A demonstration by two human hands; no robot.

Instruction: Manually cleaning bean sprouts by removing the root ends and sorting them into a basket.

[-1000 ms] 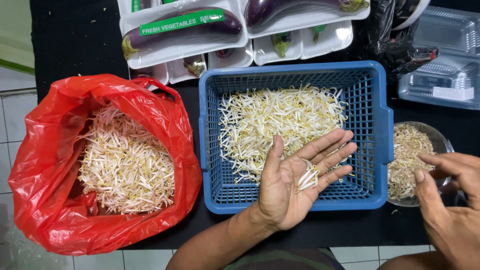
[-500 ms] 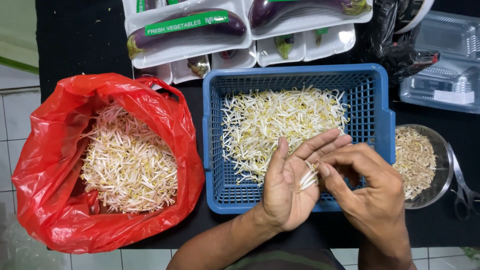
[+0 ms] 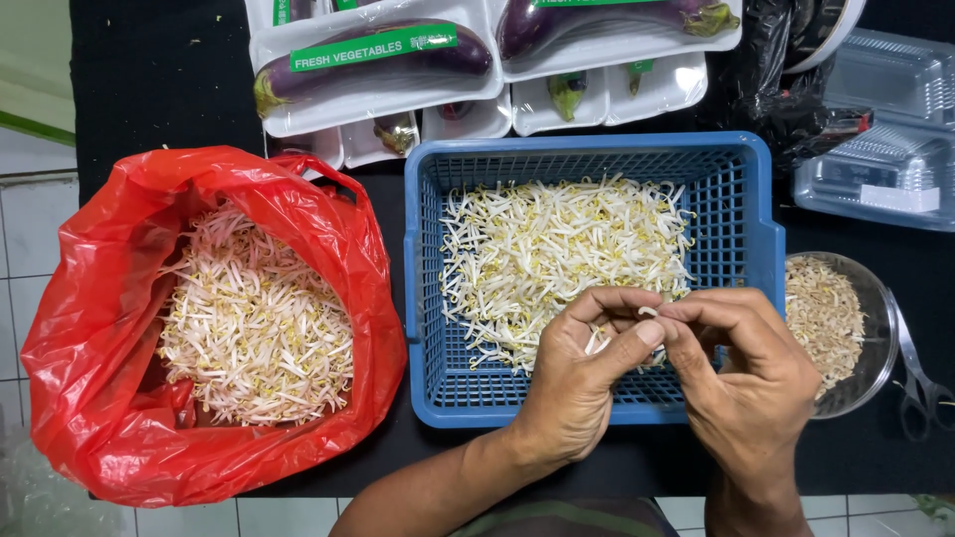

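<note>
My left hand (image 3: 582, 383) is curled over the front of a blue plastic basket (image 3: 423, 249), holding a few white bean sprouts in its fingers. My right hand (image 3: 746, 368) meets it, thumb and forefinger pinching one bean sprout (image 3: 649, 312) at the left fingertips. A layer of bean sprouts (image 3: 562, 249) covers the basket's floor. To the left, a red plastic bag (image 3: 328, 259) lies open with a heap of sprouts (image 3: 254, 323) inside.
A glass bowl (image 3: 880, 343) of thin brownish trimmings sits right of the basket, scissors (image 3: 920, 383) beside it. Trays of wrapped purple eggplants (image 3: 383, 60) lie behind, clear plastic boxes (image 3: 885, 169) at the far right. The dark table's front edge runs below my wrists.
My left hand, flat and open a second ago with sprouts on its palm, has curled shut. My right hand came over from the bowl and now pinches a sprout at the left fingertips.
</note>
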